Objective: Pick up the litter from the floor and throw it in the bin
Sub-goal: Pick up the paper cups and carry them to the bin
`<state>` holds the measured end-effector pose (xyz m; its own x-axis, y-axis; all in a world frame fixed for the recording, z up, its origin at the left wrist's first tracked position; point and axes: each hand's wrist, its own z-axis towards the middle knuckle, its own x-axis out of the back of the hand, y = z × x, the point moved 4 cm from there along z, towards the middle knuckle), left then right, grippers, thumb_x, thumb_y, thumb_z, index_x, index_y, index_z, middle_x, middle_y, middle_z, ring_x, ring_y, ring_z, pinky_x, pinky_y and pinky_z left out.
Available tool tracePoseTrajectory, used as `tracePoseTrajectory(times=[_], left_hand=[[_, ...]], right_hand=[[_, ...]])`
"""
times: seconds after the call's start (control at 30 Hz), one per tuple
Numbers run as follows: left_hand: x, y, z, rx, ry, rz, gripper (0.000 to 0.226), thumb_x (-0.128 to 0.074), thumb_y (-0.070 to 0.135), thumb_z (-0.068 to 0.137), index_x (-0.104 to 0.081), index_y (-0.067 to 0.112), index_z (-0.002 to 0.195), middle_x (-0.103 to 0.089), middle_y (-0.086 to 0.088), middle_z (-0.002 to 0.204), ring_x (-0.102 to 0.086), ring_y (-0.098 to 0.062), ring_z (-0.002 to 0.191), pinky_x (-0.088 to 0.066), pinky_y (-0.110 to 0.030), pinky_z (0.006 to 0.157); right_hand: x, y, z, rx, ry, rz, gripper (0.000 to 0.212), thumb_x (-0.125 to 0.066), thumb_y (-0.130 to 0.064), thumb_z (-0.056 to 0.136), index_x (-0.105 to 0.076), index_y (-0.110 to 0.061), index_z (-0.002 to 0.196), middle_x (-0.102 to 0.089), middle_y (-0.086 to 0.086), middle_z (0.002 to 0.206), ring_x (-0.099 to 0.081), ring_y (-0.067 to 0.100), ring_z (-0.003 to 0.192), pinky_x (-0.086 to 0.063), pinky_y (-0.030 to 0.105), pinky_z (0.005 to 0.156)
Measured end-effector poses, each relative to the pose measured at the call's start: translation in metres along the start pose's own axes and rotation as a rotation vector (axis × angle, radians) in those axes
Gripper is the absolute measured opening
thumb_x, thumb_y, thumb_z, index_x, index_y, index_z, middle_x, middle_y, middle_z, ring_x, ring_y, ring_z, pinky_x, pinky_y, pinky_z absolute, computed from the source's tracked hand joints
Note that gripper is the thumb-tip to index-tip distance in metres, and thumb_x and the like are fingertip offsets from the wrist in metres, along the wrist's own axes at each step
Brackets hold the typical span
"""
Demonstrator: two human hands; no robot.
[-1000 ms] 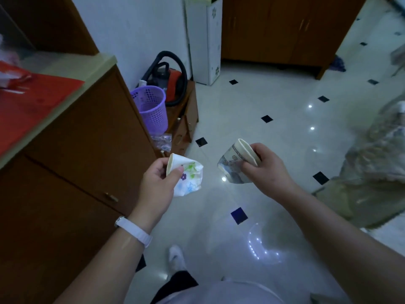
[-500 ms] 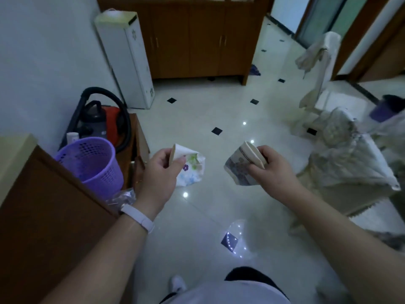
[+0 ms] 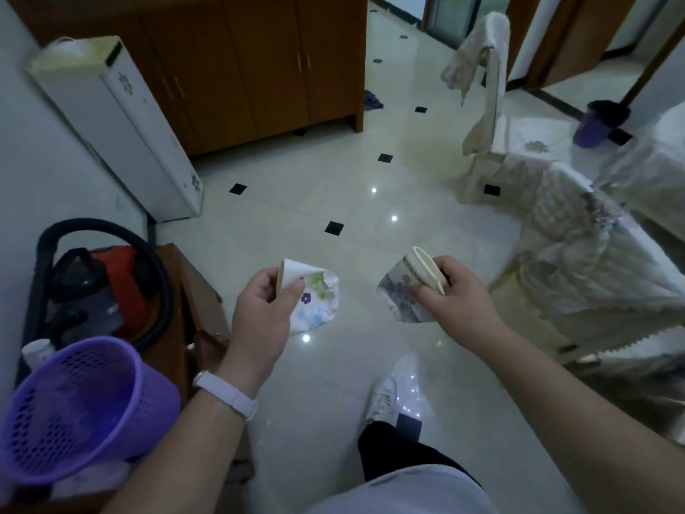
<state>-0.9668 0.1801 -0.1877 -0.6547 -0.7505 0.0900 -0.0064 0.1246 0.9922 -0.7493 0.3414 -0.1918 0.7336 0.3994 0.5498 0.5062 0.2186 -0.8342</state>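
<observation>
My left hand point(image 3: 261, 315) pinches a crumpled white paper cup with a flower print point(image 3: 315, 296) by its rim, held above the floor. My right hand point(image 3: 457, 296) grips a second squashed paper cup with a grey-purple pattern point(image 3: 402, 291), mouth facing up and right. A purple perforated bin point(image 3: 74, 406) stands at the lower left, beside and below my left forearm, its open mouth tilted toward me with some litter inside.
A red and black vacuum cleaner point(image 3: 100, 283) sits on a low wooden stand behind the bin. A white appliance point(image 3: 118, 128) and a wooden cabinet point(image 3: 259, 64) stand further back. Cloth-covered chairs point(image 3: 578, 261) fill the right. A plastic wrapper point(image 3: 411, 387) lies by my shoe.
The view has swung right and moved forward; the purple bin is now close at my lower left. Both hands keep their hold on the cups.
</observation>
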Motion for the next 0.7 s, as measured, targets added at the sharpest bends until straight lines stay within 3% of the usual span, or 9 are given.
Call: tracePoseTrajectory(times=[0.1,0.23,0.4,0.53,0.7], left_hand=[[-0.008,0.008,0.051,-0.033,-0.007,0.111,0.014,-0.064,0.006,0.093,-0.066,0.020,0.091,-0.073,0.010,0.075,-0.068,-0.006,0.072,-0.056,-0.025,0.066],[-0.022,0.022,0.130,-0.010,0.018,0.146,0.010,-0.064,0.008,0.093,-0.066,0.017,0.096,-0.073,0.006,0.080,-0.070,-0.011,0.077,-0.055,-0.029,0.068],[-0.064,0.042,0.213,-0.025,0.032,0.142,0.012,-0.065,0.009,0.093,-0.067,0.021,0.093,-0.073,0.004,0.084,-0.069,-0.014,0.079,-0.055,-0.033,0.069],[-0.088,0.053,0.267,-0.005,0.047,0.042,0.008,-0.063,0.010,0.094,-0.067,0.012,0.100,-0.073,-0.012,0.097,-0.069,-0.025,0.086,-0.056,-0.038,0.075],[-0.115,0.061,0.340,-0.023,0.027,-0.008,0.008,-0.063,0.011,0.094,-0.066,0.018,0.094,-0.072,0.000,0.085,-0.069,-0.016,0.077,-0.057,-0.029,0.064]], right_hand=[[-0.020,0.001,0.057,-0.022,-0.035,0.102,0.014,-0.069,-0.022,0.084,-0.059,-0.030,0.089,-0.064,-0.007,0.082,-0.059,0.013,0.074,-0.044,0.027,0.061],[-0.030,-0.015,0.144,-0.016,-0.071,0.144,0.016,-0.067,-0.022,0.085,-0.055,-0.033,0.084,-0.060,-0.010,0.079,-0.054,0.007,0.069,-0.039,0.016,0.054],[-0.006,-0.019,0.236,-0.009,-0.060,0.141,0.014,-0.066,-0.020,0.085,-0.056,-0.029,0.086,-0.060,-0.008,0.079,-0.053,0.009,0.068,-0.039,0.020,0.056],[0.011,-0.013,0.286,-0.063,-0.012,0.210,0.011,-0.069,-0.022,0.085,-0.059,-0.022,0.090,-0.061,0.001,0.083,-0.053,0.014,0.069,-0.041,0.029,0.059],[0.008,-0.002,0.334,-0.141,0.028,0.264,0.013,-0.069,-0.019,0.085,-0.061,-0.029,0.087,-0.064,-0.006,0.081,-0.059,0.013,0.072,-0.047,0.030,0.064]])
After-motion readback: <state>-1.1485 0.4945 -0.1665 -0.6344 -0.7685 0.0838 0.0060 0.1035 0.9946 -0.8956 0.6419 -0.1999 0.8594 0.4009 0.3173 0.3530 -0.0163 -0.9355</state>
